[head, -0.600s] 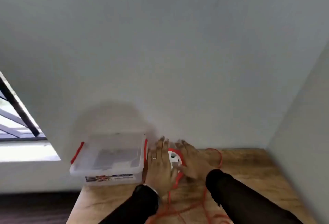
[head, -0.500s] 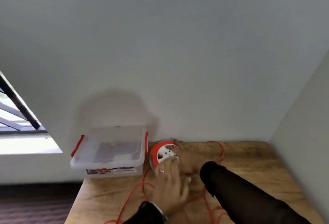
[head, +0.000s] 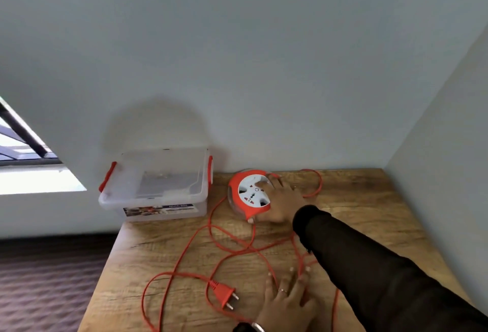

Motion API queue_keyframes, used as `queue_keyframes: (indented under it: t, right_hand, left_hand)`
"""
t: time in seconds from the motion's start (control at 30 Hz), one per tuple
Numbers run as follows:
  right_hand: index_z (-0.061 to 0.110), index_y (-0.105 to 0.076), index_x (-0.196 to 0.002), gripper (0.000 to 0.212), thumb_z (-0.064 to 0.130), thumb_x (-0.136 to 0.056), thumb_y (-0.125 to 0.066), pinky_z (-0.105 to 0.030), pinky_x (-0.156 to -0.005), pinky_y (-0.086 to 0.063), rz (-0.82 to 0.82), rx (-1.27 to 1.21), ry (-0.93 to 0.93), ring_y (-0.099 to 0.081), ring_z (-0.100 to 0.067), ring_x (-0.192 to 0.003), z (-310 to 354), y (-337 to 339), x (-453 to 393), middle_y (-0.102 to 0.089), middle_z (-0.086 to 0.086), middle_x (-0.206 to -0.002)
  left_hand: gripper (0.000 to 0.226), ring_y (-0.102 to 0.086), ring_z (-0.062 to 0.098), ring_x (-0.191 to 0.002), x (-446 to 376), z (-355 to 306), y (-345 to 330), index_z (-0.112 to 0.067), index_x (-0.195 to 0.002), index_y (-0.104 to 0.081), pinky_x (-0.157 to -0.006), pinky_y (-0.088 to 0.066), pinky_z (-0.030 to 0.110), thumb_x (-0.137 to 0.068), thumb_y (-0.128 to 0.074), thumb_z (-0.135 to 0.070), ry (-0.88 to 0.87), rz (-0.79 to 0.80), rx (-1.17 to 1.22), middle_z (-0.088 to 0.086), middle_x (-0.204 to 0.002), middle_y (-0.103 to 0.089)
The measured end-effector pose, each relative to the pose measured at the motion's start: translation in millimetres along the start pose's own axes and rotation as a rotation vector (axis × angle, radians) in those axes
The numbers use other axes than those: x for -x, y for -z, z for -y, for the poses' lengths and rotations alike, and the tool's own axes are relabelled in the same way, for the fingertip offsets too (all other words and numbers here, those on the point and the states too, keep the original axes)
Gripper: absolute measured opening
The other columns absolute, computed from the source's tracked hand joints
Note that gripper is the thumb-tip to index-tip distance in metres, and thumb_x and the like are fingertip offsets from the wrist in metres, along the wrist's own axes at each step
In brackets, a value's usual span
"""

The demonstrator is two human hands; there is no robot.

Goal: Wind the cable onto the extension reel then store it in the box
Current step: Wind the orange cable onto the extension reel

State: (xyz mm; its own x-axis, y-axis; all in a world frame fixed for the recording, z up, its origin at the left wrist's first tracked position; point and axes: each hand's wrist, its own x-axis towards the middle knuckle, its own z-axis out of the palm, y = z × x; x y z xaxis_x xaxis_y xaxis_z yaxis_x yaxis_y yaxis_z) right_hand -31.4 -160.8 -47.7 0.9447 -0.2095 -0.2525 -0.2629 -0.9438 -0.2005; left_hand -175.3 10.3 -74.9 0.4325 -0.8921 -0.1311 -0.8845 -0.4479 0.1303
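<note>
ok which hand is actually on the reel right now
The right hand, resting against the orange and white reel near the wall. The left hand lies flat over loose cable, beside the plug.

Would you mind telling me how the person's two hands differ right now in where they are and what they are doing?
The right hand reaches to the far side of the table and rests against the reel; the left hand lies near the front edge. The right hand touches the reel's side, while the left hand is spread flat over loose cable, beside the plug. Only the left shows a ring. Neither hand visibly grips anything.
</note>
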Motion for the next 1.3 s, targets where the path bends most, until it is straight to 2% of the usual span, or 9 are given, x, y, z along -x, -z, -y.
queue_keyframes:
  t: [0.13,0.27,0.37,0.5,0.63,0.87,1.03,1.17,1.3]
  right_hand:
    - [0.035,-0.023,-0.143,0.119,0.094,-0.042,-0.048,-0.062,-0.102,-0.026,-0.056,0.056,-0.15,-0.023,-0.036,-0.135,-20.1,2.1,23.2,-0.018,-0.006,-0.153]
    - [0.026,-0.032,-0.14,0.127,0.1,-0.037,-0.036,-0.056,-0.104,-0.03,-0.139,0.028,-0.317,-0.025,-0.041,-0.132,-48.6,-0.4,51.6,-0.032,-0.018,-0.144]
    - [0.022,-0.033,-0.142,0.118,0.095,-0.05,-0.039,-0.048,-0.107,-0.028,-0.109,-0.065,-0.462,-0.028,-0.042,-0.132,-71.3,1.6,68.6,-0.033,-0.022,-0.145]
    - [0.029,-0.049,-0.133,0.082,0.063,-0.062,-0.075,-0.03,-0.097,-0.039,-0.165,-0.46,-0.503,-0.048,-0.025,-0.122,-94.5,9.4,90.8,-0.051,-0.006,-0.138]
    - [0.013,-0.053,-0.129,0.088,0.039,-0.053,-0.09,-0.026,-0.091,-0.041,-0.169,-0.845,-0.702,-0.053,-0.025,-0.116,-110.3,2.4,110.8,-0.056,-0.008,-0.131]
    - [0.011,-0.056,-0.124,0.077,-0.009,-0.054,-0.08,-0.047,-0.093,-0.05,-0.379,-1.515,-0.769,-0.062,-0.031,-0.104,-110.7,-14.9,122.1,-0.066,-0.013,-0.116]
    - [0.022,-0.048,-0.132,0.068,-0.011,-0.074,-0.064,-0.044,-0.07,-0.056,-0.443,-1.794,-0.713,-0.065,-0.032,-0.093,-106.3,5.4,122.0,-0.065,-0.014,-0.115]
    - [0.008,-0.056,-0.118,0.043,0.01,-0.077,-0.071,-0.028,-0.043,-0.05,-0.569,-1.61,-0.772,-0.065,-0.022,-0.069,-107.5,43.9,138.9,-0.068,-0.01,-0.091]
    - [-0.001,-0.056,-0.115,0.046,0.01,-0.073,-0.073,-0.048,-0.064,-0.058,-0.676,-1.551,-0.714,-0.068,-0.034,-0.082,-112.6,67.8,163.9,-0.069,-0.019,-0.097]
  left_hand:
    - [0.031,-0.065,0.007,-0.076,14.8,35.2,11.5,-0.034,-0.079,-0.067,-0.064,-0.054,0.019,-0.063,-0.053,-0.056,-0.186,-0.081,-0.019,-0.015,-0.089,-0.068]
    - [0.024,-0.058,0.023,-0.07,24.3,74.0,13.6,-0.019,-0.068,-0.06,-0.058,-0.05,0.028,-0.069,-0.056,-0.042,-0.257,-0.092,0.019,0.002,-0.078,-0.061]
    - [0.032,-0.058,0.03,-0.08,20.2,104.5,26.0,-0.014,-0.073,-0.062,-0.068,-0.052,0.035,-0.074,-0.047,-0.042,-0.165,-0.026,-0.082,0.008,-0.085,-0.062]
    - [0.044,-0.058,0.034,-0.091,11.3,131.5,35.7,-0.012,-0.082,-0.065,-0.081,-0.049,0.038,-0.071,-0.039,-0.046,-0.075,0.056,-0.174,0.011,-0.093,-0.065]
    - [0.033,-0.05,0.025,-0.1,-8.2,126.7,38.2,-0.02,-0.077,-0.06,-0.096,-0.032,0.043,-0.063,-0.041,-0.044,0.039,0.009,-0.126,0.0,-0.093,-0.061]
    - [0.014,-0.054,0.023,-0.074,-35.9,71.1,41.0,-0.024,-0.064,-0.045,-0.068,-0.038,0.032,-0.067,-0.052,-0.036,-0.287,-0.322,0.024,-0.004,-0.072,-0.056]
    - [0.026,-0.055,0.026,-0.094,-68.8,54.4,37.1,-0.018,-0.096,-0.058,-0.083,-0.043,0.038,-0.074,-0.046,-0.025,-0.146,-0.307,0.209,0.001,-0.098,-0.062]
    - [0.036,-0.052,0.03,-0.106,-112.4,72.1,44.5,-0.011,-0.115,-0.053,-0.088,-0.041,0.038,-0.08,-0.047,-0.017,0.085,-0.27,0.177,0.009,-0.116,-0.056]
    - [0.056,-0.038,0.033,-0.132,-168.0,92.2,46.9,-0.008,-0.14,-0.033,-0.104,-0.035,0.042,-0.088,-0.047,-0.022,0.224,-0.19,0.054,0.016,-0.144,-0.04]
